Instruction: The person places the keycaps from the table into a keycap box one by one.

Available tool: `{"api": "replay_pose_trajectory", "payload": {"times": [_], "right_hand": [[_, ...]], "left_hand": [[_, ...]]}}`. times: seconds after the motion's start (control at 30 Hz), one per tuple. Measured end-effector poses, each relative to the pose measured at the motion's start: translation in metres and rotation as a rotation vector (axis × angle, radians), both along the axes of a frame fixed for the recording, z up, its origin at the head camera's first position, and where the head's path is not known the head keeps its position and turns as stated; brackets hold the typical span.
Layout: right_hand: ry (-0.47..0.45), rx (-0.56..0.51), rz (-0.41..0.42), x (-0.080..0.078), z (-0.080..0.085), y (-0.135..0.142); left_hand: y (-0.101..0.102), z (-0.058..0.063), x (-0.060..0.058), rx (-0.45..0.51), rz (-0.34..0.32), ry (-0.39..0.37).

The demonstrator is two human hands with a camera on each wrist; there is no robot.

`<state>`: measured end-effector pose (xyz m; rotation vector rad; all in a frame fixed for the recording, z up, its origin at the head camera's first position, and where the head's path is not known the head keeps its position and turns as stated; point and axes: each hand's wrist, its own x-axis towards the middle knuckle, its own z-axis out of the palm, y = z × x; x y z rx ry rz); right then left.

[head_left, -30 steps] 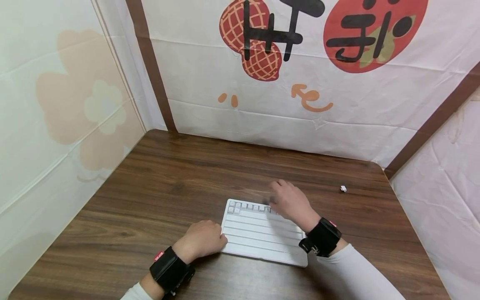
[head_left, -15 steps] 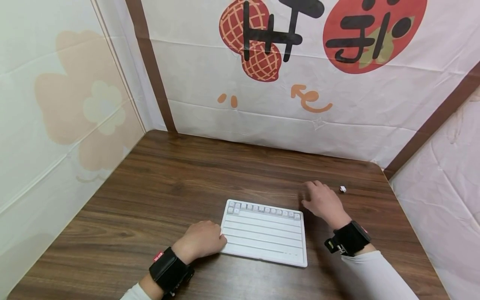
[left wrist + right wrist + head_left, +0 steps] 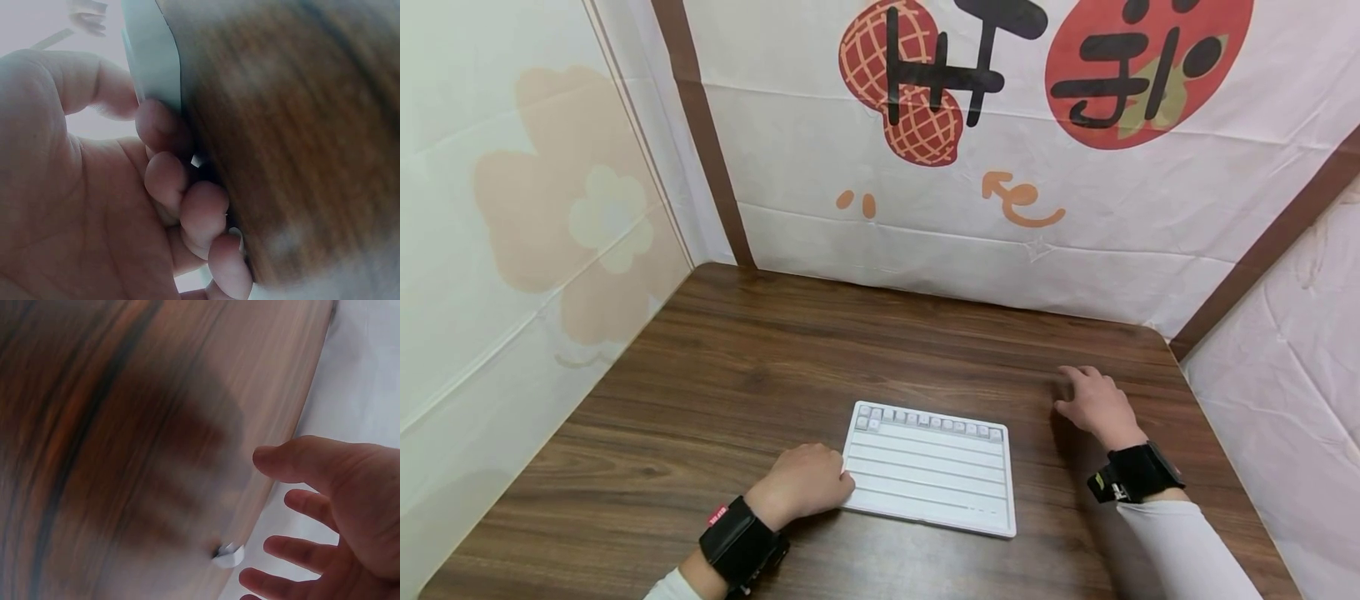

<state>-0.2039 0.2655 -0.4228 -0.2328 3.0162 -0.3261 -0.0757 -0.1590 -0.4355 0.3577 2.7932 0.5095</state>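
Observation:
A flat white keycap tray with several ridged rows lies on the table. Pale keycaps line its top row, and the second row has a couple at its left end. My left hand grips the tray's left edge, thumb on top; the left wrist view shows the curled fingers against the tray's side. To the right, apart from the tray, my right hand hovers over the table with spread fingers and holds nothing. A single white keycap lies near its fingertips, hidden by the hand in the head view.
The brown wood-grain table has rounded far corners. A printed white cloth hangs behind it, with more cloth at the left and right sides.
My right hand has moved right from above the tray's top row to where the loose keycap lies, uncovering the full top row. The left hand keeps its grip on the tray.

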Motion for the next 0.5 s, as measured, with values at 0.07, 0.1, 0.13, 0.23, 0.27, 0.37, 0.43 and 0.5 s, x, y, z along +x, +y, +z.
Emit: {"api": "replay_pose_trajectory", "payload": {"times": [0.07, 0.1, 0.13, 0.23, 0.27, 0.37, 0.43, 0.5], "right_hand": [[-0.008, -0.001, -0.008, -0.003, -0.001, 0.007], [-0.011, -0.003, -0.011, -0.005, -0.002, 0.010], [-0.012, -0.005, -0.013, -0.006, -0.002, 0.013], [-0.017, -0.021, -0.018, -0.009, -0.003, 0.021], [-0.021, -0.025, -0.020, -0.011, -0.004, 0.023], [-0.041, -0.032, -0.027, -0.015, -0.007, 0.028], [-0.059, -0.036, -0.033, -0.018, -0.009, 0.030], [-0.071, -0.044, -0.040, -0.021, -0.009, 0.031]], "left_hand": [[0.000, 0.000, 0.000, 0.000, -0.002, -0.001], [0.000, 0.000, 0.000, 0.001, -0.002, -0.001], [0.000, 0.000, 0.000, 0.001, -0.002, 0.001], [0.000, -0.001, 0.000, 0.001, -0.003, 0.007], [0.000, -0.001, 0.000, -0.001, -0.002, 0.010], [0.000, -0.002, 0.000, -0.003, 0.002, 0.011], [0.000, -0.003, 0.000, -0.005, 0.004, 0.014], [0.000, -0.003, 0.000, -0.004, 0.008, 0.015]]}}
